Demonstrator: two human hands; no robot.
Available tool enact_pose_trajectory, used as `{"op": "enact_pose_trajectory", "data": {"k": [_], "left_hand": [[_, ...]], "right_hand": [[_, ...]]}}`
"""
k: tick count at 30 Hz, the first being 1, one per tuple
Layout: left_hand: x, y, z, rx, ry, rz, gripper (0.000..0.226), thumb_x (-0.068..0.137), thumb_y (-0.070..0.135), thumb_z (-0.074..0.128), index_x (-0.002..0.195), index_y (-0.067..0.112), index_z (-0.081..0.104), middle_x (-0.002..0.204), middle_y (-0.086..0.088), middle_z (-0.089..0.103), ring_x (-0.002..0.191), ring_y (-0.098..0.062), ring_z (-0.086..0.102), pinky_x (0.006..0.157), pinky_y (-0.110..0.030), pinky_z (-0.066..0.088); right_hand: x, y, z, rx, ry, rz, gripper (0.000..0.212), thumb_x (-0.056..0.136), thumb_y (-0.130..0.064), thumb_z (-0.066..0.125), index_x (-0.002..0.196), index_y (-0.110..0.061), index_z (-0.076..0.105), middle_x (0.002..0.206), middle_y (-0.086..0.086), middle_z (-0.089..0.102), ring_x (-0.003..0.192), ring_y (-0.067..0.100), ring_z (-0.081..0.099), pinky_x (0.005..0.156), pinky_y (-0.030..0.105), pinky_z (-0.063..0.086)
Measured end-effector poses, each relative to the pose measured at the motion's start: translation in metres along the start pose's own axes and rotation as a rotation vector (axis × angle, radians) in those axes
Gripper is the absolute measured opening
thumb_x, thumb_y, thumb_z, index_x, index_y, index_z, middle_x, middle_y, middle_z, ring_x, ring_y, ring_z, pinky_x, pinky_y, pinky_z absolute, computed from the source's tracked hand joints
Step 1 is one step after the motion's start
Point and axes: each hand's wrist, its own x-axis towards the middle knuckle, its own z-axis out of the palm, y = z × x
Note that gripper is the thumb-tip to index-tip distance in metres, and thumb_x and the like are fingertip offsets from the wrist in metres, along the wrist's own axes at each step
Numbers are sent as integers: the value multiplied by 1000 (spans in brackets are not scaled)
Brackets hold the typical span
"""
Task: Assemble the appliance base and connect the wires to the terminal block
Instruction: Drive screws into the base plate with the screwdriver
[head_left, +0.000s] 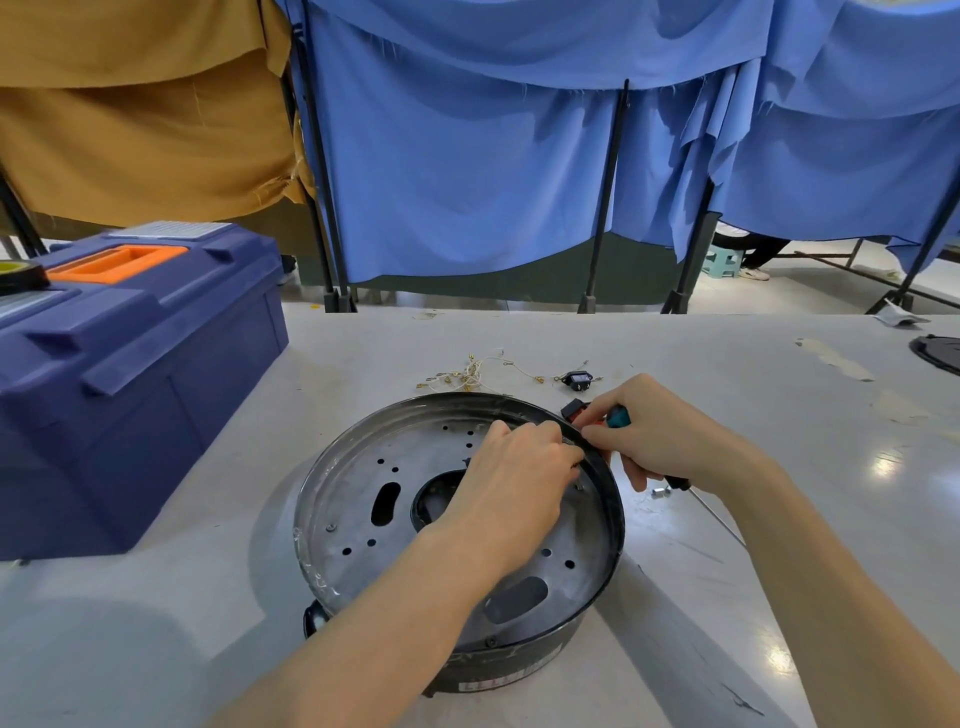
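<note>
The left hand curls onto the far-right rim of the base from inside. The right hand, outside the rim, grips a screwdriver with its shaft pointing back toward the person. The wires lie on the counter just beyond the base.

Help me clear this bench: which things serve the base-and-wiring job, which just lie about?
Job: round grey metal appliance base; thin yellow terminal-tipped wires; small black connector block; teal-handled screwdriver in the right hand.
Lying about: blue plastic toolbox; black tape roll atop it; dark round part far right.
</note>
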Motion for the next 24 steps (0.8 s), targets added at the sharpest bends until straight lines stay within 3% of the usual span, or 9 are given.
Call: {"op": "enact_pose_trajectory", "data": {"k": [6, 11, 16, 20, 24], "left_hand": [[-4, 3, 4, -49, 52, 5, 30, 103, 17, 43, 132, 19, 50, 111, 0, 45, 96, -18, 45, 75, -29, 22], [-4, 4, 4, 42, 70, 28, 31, 103, 20, 41, 134, 18, 46, 110, -1, 46, 98, -20, 44, 75, -29, 18], [1, 5, 5, 49, 61, 32, 26, 104, 19, 38, 127, 19, 51, 107, 0, 49, 99, -19, 45, 75, -26, 19], [1, 2, 2, -162, 79, 4, 31, 104, 20, 41, 124, 11, 63, 105, -8, 57, 97, -26, 53, 82, -35, 40], [-3, 2, 1, -385, 154, -20, 24, 98, 16, 54, 110, 9, 73, 96, -8, 65, 89, -25, 60, 81, -39, 47]], "right_hand": [[2, 2, 1, -6, 6, 2, 17, 96, -11, 54, 98, -14, 71, 54, 2, 63, 37, 13, 56, 41, 21, 44], [2, 3, 0, 18, -1, -2, 18, 95, -10, 53, 95, -14, 71, 50, 2, 61, 36, 15, 53, 41, 23, 40], [1, 1, 0, 31, -6, -12, 20, 95, -9, 53, 94, -12, 72, 59, 16, 64, 37, 17, 54, 40, 22, 40], [0, 1, 0, 47, -14, -1, 20, 95, -9, 52, 93, -11, 72, 48, 6, 58, 37, 17, 52, 39, 21, 38], [-1, 0, 0, 52, -26, 13, 18, 97, -12, 54, 93, -10, 71, 46, 5, 57, 37, 16, 52, 40, 22, 39]]}}
